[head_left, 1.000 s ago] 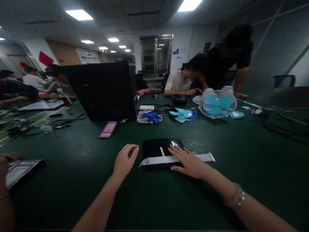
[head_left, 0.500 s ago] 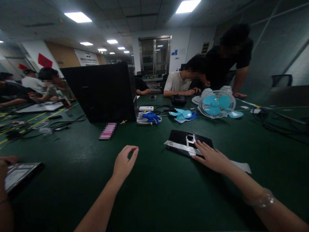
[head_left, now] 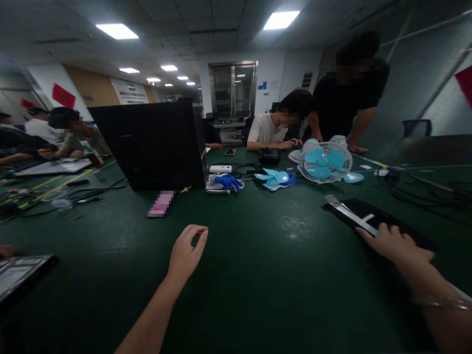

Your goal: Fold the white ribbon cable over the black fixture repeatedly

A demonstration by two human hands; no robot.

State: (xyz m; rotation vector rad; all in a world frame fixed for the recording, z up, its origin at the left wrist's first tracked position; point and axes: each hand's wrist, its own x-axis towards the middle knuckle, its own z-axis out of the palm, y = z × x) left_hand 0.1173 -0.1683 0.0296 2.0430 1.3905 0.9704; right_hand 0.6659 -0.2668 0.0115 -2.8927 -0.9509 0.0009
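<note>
My left hand hovers over the green table at centre left, thumb and forefinger brought together in a ring with nothing visible between them. Far to the right, my right hand grips a flat black panel from above, its thumb along the near edge and its other fingers bent over the top. White strips like tape run across the panel, and one end sticks out past its left corner. The palm covers part of the panel. A clear bracelet circles my right wrist.
A large black computer case stands at the back left, with a pink phone before it. Blue gloves, loose blue fan blades and a caged fan lie further back. Cables spread at right. Co-workers sit and stand around.
My right hand has slid the black panel to the right, and its fingers have gone from lying flat to bent. My left hand has hardly moved.
</note>
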